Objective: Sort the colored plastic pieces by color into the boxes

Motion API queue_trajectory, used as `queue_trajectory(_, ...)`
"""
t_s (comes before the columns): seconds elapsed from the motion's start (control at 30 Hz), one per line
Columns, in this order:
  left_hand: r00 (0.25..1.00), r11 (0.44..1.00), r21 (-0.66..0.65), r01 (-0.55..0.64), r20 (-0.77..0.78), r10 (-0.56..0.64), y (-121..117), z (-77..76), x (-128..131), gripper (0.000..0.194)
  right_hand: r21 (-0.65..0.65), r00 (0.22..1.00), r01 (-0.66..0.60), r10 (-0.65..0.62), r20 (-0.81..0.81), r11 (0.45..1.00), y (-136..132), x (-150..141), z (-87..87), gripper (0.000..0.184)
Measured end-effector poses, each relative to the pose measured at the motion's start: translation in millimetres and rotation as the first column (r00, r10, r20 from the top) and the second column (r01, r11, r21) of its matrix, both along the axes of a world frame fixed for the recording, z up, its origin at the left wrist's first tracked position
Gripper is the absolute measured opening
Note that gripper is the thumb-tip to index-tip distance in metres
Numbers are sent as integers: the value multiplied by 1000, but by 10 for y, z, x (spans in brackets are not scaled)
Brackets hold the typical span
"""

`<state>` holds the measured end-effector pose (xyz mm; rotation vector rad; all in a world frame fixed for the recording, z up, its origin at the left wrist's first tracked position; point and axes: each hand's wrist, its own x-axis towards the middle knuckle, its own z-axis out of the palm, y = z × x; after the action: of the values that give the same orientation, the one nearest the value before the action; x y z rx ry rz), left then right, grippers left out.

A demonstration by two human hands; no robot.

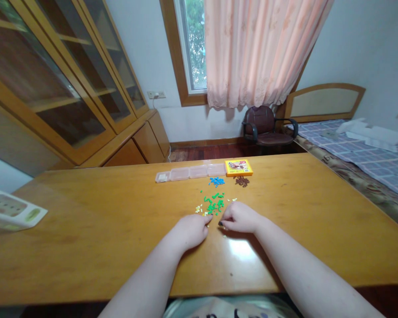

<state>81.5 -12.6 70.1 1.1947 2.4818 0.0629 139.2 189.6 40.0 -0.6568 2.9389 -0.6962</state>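
Observation:
Small green building bricks [215, 204] lie in a loose spread on the wooden table, with a few yellow-white bricks [198, 209] along their left edge. My left hand [192, 230] rests at the near left of this spread; its index finger is stretched out to the bricks, its thumb apart. Across a small gap, my right hand [241, 216] is low over the table, fingers curled and thumb close to the fingertips. Whatever may be between them is too small to make out. Farther back are a pile of blue bricks [216, 181] and a pile of brown bricks [242, 181].
Behind the piles stand a row of clear plastic compartments [189, 172] and a yellow box [239, 168]. A white carton [13, 210] sits at the table's left edge. Beyond the table are an armchair [265, 126] and a bed [368, 150].

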Motion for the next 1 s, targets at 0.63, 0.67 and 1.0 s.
queue_trajectory(0.63, 973, 948, -256, -191, -174, 149, 232, -285, 335, 83, 259, 869, 464, -492, 53, 847, -250, 10, -300, 90)
queue_trajectory(0.67, 972, 945, -261, -197, -179, 153, 230, -285, 339, 84, 280, 864, 465, -500, 64, 840, -266, 21, -292, 90)
queue_trajectory(1.0, 933, 890, -308, -336, -240, 270, 205, -299, 164, 84, 420, 747, 571, -659, 90, 705, -361, 80, -190, 97)
